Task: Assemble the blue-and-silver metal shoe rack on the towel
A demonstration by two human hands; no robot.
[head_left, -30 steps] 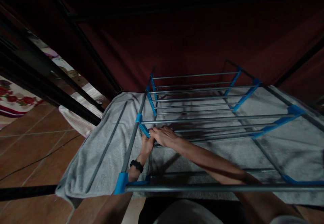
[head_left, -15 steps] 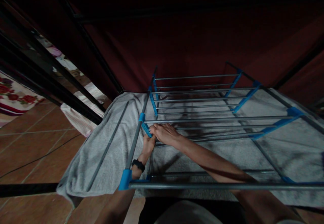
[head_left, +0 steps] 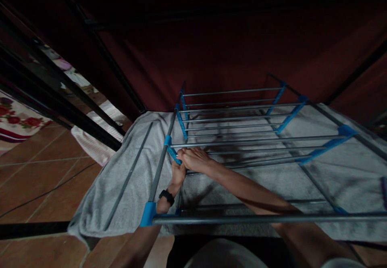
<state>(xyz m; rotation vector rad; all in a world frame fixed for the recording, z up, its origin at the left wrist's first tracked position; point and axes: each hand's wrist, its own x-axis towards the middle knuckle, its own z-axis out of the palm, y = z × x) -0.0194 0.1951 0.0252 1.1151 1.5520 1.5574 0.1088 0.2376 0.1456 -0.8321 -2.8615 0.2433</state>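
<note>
Right fingers (head_left: pixel 184 153) curl tight round a slim grey metal bar (head_left: pixel 256 151) beside a blue plastic bracket (head_left: pixel 172 154); left hand (head_left: pixel 179 172) hides its hold. Squaring bar to bracket should help.

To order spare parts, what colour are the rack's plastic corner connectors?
Blue connectors; the head view shows them.

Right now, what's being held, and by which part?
The left hand and right hand seem to hold a blue rack bracket by its lower end; contact is partly hidden.

R hand (head_left: pixel 194 159) curled just beside L hand (head_left: pixel 178 173), arms (head_left: pixel 238 187) extd fwd.
</note>
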